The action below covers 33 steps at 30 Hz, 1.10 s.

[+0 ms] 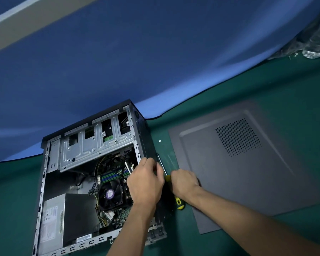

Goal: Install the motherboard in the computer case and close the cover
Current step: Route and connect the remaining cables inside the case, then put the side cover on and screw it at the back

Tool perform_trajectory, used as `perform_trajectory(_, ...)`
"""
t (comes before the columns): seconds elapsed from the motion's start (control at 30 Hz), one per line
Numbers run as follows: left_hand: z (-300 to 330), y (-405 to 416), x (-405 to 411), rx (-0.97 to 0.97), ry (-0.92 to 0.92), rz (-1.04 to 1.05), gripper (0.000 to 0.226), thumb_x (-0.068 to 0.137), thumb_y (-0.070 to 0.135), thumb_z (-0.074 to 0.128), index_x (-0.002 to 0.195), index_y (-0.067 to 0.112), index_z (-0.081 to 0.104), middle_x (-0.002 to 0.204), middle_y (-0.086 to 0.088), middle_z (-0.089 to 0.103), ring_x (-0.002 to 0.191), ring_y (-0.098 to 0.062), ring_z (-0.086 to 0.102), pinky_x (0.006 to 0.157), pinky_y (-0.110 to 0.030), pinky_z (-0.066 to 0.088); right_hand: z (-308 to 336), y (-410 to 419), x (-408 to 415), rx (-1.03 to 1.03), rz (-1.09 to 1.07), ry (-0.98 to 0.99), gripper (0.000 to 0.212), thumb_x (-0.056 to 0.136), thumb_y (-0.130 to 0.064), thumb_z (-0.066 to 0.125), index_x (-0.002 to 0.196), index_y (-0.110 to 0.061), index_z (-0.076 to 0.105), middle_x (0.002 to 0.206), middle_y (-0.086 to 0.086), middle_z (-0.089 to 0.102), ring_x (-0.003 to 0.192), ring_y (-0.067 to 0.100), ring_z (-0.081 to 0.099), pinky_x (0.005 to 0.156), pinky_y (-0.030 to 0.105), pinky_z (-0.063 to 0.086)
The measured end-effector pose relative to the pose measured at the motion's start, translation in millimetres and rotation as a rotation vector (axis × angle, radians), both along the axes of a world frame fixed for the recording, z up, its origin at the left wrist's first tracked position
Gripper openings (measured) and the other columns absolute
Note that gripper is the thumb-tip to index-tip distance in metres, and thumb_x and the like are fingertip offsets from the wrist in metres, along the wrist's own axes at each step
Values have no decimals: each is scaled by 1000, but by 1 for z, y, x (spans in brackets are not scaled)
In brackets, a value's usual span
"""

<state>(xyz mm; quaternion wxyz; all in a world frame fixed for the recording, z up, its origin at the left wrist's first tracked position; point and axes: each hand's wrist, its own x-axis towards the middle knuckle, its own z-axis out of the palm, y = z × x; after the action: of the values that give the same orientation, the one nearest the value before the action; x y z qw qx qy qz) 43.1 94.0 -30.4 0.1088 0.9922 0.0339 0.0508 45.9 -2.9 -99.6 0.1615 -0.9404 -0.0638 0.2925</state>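
With the motherboard [116, 183] seated inside the computer case [92, 174], the right hand [184, 182] gripped the screwdriver [167, 179] beside it and the left hand [146, 183], its grasp indeterminable, hovered over the board, where a slipped tip could gouge traces.

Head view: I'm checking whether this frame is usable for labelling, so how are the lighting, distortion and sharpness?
Head view: dim, bluish light; wide-angle lens bends the green table edge into a curve; the computer case interior reads fairly sharp; the left hand and right hand are slightly soft; the cover panel looks smeared toward its right side.
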Motion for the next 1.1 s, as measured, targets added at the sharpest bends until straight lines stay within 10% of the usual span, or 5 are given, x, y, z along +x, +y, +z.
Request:
perform_trajectory(0.3,0,0,-1,5,-3,10,22,80,19,68,63,14,55,66,0,56,50,-24,49,48,-24,21,-8,-14,8,-222,542,-128,32,99,-19,44,127,-9,54,139,10,39,103,28,61,70,34,42)
perform_trajectory(0.53,-1,2,-1,-39,-17,17,21,81,20,67,64,13,56,67,0,57,51,-24,51,50,-24,26,-3,-15,18,-274,780,-129,31,98,-22,44,119,-5,60,125,12,58,106,31,61,75,34,46)
perform_trajectory(0.97,8,3,-10,-203,-14,112,16,93,27,46,80,19,52,77,1,58,69,-30,55,59,-34,35,127,-41,35,303,260,-540,27,81,-27,52,61,-11,57,64,-1,51,61,25,44,61,31,39)
perform_trajectory(1.1,41,-2,10,-927,192,316,36,92,15,41,59,19,54,54,-4,53,52,-22,47,50,-30,37,149,-30,32,465,167,-617,35,81,-24,55,50,-15,41,52,-4,37,56,23,39,57,29,27)
